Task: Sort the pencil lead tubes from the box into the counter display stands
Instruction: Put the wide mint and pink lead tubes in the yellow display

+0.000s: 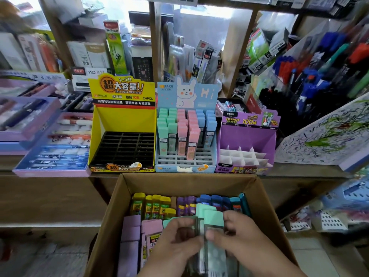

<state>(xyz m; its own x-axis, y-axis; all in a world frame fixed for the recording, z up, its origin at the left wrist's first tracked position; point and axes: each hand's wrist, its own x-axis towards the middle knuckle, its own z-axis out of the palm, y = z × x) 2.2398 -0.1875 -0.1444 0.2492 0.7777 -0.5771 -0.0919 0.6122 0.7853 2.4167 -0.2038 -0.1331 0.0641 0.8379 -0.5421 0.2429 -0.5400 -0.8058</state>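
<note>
We held mint-capped lead tubes [211, 218] at lower centre.
Our left hand [175, 242] and right hand [239, 240] curled fingers round them inside the cardboard box [111, 206]; the rabbit stand [185, 162] at centre stood part-filled.

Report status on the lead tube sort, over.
Left grip and right grip both holding mint lead tubes at the cardboard box. Blue bunny stand part filled; yellow stand, purple stand hold none. Path to stands unobstructed.
</note>
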